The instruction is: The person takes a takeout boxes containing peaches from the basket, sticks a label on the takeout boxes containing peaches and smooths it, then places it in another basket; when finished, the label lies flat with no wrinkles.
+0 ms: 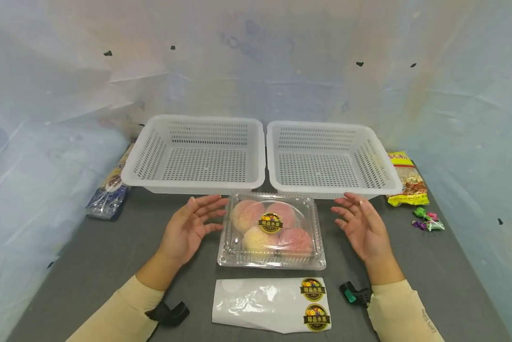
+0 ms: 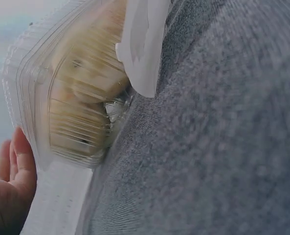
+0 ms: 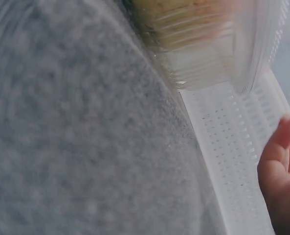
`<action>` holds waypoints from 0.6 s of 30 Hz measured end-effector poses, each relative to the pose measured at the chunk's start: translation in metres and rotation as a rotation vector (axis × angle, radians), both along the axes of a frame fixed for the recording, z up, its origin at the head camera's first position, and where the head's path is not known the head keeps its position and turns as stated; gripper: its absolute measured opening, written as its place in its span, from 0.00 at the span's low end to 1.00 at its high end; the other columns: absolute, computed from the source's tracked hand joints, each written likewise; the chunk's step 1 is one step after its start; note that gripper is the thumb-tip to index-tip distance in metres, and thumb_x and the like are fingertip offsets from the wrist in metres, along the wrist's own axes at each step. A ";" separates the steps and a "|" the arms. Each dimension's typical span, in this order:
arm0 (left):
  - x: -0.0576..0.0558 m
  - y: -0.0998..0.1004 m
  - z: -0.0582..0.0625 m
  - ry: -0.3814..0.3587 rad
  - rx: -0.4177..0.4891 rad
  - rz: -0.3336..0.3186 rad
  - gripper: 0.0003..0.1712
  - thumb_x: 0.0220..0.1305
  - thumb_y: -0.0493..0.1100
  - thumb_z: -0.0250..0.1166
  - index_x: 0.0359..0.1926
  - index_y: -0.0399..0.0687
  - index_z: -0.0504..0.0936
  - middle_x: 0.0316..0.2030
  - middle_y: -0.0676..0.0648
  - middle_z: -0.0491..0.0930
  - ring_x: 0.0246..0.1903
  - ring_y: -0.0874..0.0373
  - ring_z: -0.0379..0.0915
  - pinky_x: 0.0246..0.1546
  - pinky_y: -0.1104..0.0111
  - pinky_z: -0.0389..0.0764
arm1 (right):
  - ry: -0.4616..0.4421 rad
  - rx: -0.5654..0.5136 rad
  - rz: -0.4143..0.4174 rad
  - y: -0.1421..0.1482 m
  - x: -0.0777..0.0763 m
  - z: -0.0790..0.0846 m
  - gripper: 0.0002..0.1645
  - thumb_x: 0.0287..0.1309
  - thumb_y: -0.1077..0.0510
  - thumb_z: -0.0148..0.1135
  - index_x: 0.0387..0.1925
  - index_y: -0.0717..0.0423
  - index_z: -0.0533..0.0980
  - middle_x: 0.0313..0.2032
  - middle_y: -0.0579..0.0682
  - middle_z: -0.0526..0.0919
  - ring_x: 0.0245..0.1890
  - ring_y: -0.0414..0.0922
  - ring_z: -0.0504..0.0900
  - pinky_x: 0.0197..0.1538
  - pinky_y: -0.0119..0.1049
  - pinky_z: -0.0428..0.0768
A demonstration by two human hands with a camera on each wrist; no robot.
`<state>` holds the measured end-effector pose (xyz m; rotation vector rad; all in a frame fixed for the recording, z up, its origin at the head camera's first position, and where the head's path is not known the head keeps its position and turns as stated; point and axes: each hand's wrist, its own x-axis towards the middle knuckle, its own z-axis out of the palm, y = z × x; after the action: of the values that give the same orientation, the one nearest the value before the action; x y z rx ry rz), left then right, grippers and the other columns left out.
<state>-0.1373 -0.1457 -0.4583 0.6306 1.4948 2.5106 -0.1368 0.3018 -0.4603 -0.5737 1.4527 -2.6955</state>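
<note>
A clear plastic clamshell box (image 1: 232, 251) with several pink and yellow peaches (image 1: 296, 241) inside sits closed on the grey table. On its lid is a round fruit sticker (image 1: 270, 223). My left hand (image 1: 186, 229) is at the box's left side, fingers loosely bent and fingertips right at its edge. On the other side my right hand (image 1: 364, 230) stands a little apart from the box, palm turned inward, holding nothing. In front of the box lies a white sticker sheet (image 1: 256, 304) with two matching stickers at its right end.
Two white plastic baskets stand side by side behind the box, a left one (image 1: 196, 184) and a right one (image 1: 333, 190). A blue bag (image 1: 108, 199) lies at the far left. At the right are a yellow food packet (image 1: 411, 183) and several wrapped candies (image 1: 429, 221).
</note>
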 end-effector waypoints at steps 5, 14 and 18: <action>-0.002 -0.003 -0.002 -0.160 0.023 -0.004 0.35 0.91 0.57 0.35 0.77 0.33 0.64 0.74 0.28 0.66 0.61 0.43 0.73 0.47 0.54 0.85 | -0.129 -0.214 -0.041 0.008 -0.004 -0.007 0.25 0.90 0.49 0.33 0.66 0.60 0.70 0.60 0.62 0.77 0.61 0.56 0.77 0.55 0.44 0.81; -0.004 -0.004 -0.006 -0.309 0.011 -0.020 0.39 0.90 0.62 0.38 0.76 0.31 0.63 0.73 0.27 0.60 0.61 0.40 0.69 0.48 0.51 0.85 | -0.186 -0.423 -0.070 0.015 -0.006 -0.010 0.22 0.85 0.44 0.45 0.66 0.54 0.65 0.64 0.64 0.71 0.65 0.60 0.74 0.60 0.49 0.79; -0.005 -0.001 -0.008 -0.377 -0.086 -0.078 0.46 0.88 0.66 0.37 0.80 0.27 0.55 0.76 0.29 0.57 0.67 0.38 0.66 0.55 0.46 0.83 | -0.170 -0.482 -0.035 0.019 -0.006 -0.012 0.21 0.85 0.46 0.45 0.65 0.54 0.67 0.64 0.64 0.72 0.66 0.61 0.74 0.62 0.50 0.78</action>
<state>-0.1426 -0.1463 -0.4663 0.1825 1.3967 2.3259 -0.1431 0.3209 -0.4719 -0.3166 0.7795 -3.0413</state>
